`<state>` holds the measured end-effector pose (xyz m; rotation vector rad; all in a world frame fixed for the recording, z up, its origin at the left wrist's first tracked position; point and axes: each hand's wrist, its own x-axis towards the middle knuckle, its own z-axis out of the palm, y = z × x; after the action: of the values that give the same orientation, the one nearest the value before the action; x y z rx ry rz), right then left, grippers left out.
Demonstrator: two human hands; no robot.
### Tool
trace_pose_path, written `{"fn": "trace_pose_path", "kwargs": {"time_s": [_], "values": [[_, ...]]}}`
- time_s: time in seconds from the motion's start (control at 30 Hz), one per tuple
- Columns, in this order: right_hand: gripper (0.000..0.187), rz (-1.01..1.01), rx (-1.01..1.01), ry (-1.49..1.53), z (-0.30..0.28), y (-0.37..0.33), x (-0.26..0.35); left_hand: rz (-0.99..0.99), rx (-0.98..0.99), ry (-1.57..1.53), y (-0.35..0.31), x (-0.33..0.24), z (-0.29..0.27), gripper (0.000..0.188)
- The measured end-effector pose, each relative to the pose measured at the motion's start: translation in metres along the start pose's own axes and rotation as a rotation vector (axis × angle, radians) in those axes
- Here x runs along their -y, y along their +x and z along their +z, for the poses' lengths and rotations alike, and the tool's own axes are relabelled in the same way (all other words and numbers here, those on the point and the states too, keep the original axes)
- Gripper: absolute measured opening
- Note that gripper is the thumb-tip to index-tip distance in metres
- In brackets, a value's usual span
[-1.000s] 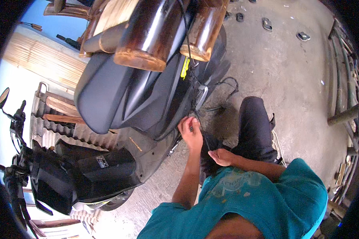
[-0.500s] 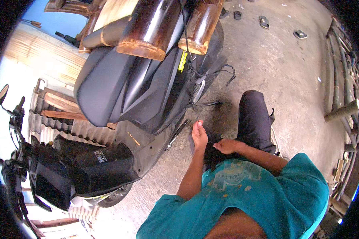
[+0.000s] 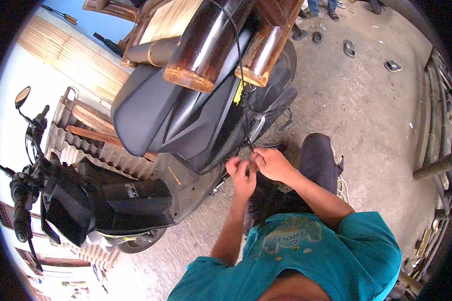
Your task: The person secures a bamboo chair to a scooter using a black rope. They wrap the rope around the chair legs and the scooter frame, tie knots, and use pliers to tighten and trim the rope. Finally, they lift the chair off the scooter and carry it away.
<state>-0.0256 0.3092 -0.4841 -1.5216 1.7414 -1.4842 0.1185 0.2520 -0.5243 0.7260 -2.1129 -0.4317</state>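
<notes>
A thin black cord (image 3: 238,52) runs over dark glossy bamboo poles (image 3: 206,45) lying across the seat of a black scooter (image 3: 150,118). It drops past the scooter's side to my hands. The fingers of my right hand (image 3: 272,163) are closed on the cord's lower part, beside the scooter's lower edge. Just left of it, my left hand (image 3: 242,178) is raised with bent, curled fingers close to the cord, slightly blurred. What those fingers pinch is hidden. A bunch of tangled cord (image 3: 286,115) hangs by the scooter's rear side.
A handlebar (image 3: 22,200) and mirror (image 3: 22,97) stick out at the left. Corrugated sheets (image 3: 98,155) lean behind the scooter. Sandals (image 3: 349,48) lie on the concrete floor (image 3: 366,115), with another person's feet (image 3: 333,15) beyond. A bamboo rack (image 3: 432,168) lines the right side.
My right hand has moved up and forward onto the cord. My left hand has shifted slightly left and down, its fingers curling away from the cord. The view has shifted, showing another person's feet.
</notes>
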Motion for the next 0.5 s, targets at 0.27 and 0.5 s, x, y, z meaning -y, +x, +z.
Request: {"fn": "trace_pose_path", "kwargs": {"time_s": [0.27, 0.5], "values": [[0.015, -0.134, 0.385, -0.003, -0.096, 0.007, 0.065, 0.007, -0.246, -0.032, 0.063, -0.007, 0.038, 0.029], [0.013, -0.295, -0.356, -0.055, -0.036, 0.097, -0.038, -0.223, 0.020, -0.360, 0.100, -0.006, 0.022, 0.038]]}}
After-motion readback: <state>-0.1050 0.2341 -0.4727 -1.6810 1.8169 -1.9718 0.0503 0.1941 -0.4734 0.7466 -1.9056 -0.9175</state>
